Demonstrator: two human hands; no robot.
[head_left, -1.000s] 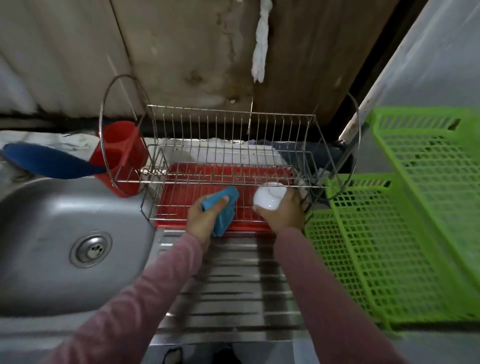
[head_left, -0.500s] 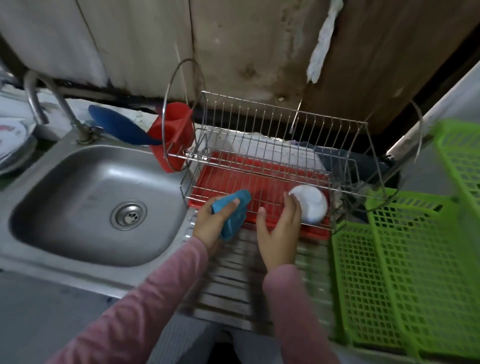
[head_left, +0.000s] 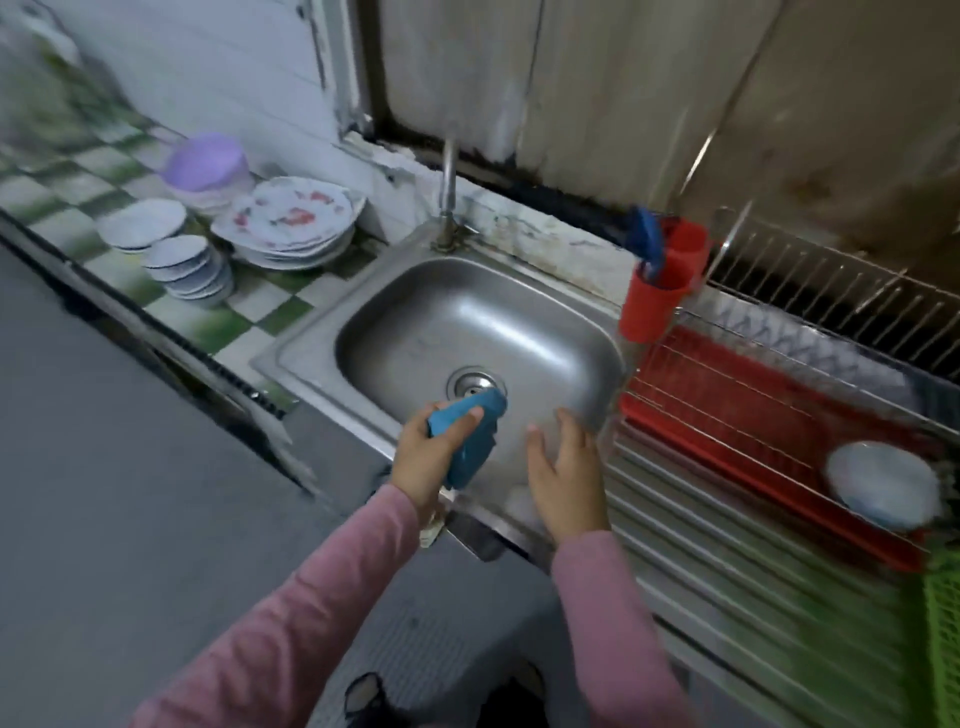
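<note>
1. Blue cloth (head_left: 470, 441) sits bunched in the left grip (head_left: 423, 462) in the head view. The thumb lies across its top and the fingers curl round it from below, so this grip pinches the cloth over the near part of the sink (head_left: 467, 322) basin.
2. Just beyond the left grip lies the round drain (head_left: 470, 383), partly covered by the cloth's far end.
3. The right grip (head_left: 563, 478) is just to the right of the left one and apart from the cloth. Its fingers are straight and spread, holding nothing, over the basin's near right corner (whether they touch the steel, I cannot tell).
4. Far beyond both grips, the tap (head_left: 448, 192) rises from the sink's back rim.
5. To the right of the right grip runs the ridged drainboard (head_left: 701, 545). On it stands a wire dish rack (head_left: 810, 291) with a red tray (head_left: 727, 410) beneath.
6. A white bowl (head_left: 883, 483) lies at the rack's near right end, well apart from the right grip.
7. A red cup (head_left: 654, 301) hangs at the rack's left end, beyond and right of the right grip, with something blue (head_left: 647, 239) standing in it (too blurred to name).
8. Well left of and beyond the left grip, the green-checked table (head_left: 228, 327) carries a stack of flowered plates (head_left: 291, 218), a stack of small bowls (head_left: 187, 267) and a tub with a purple lid (head_left: 208, 166).
9. A green basket (head_left: 943, 623) shows at the far right edge, past the rack.
</note>
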